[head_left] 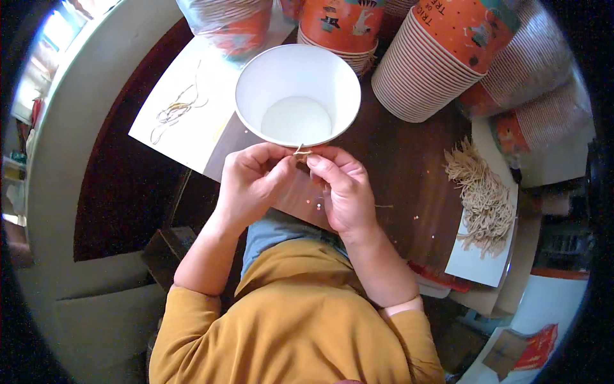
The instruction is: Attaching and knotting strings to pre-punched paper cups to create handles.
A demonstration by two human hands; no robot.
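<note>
A paper bucket (262, 83) with a white inside stands on the table just beyond my hands, its mouth tilted toward me. At its near rim a short piece of beige string (301, 152) shows, looped or knotted; I cannot tell which. My left hand (252, 185) pinches the string from the left, thumb against the curled fingers. From the other side my right hand (345, 189) pinches it too, with the thumb on top. The fingers hide most of the string and the bucket's near outside wall.
A tall stack of orange printed buckets (425, 70) leans at the back right, beside another stack (339, 29). Bagged stacks (233, 25) stand farther out. Loose strings (176, 112) lie on white paper at left; a bundle of beige strings (483, 198) lies on the right.
</note>
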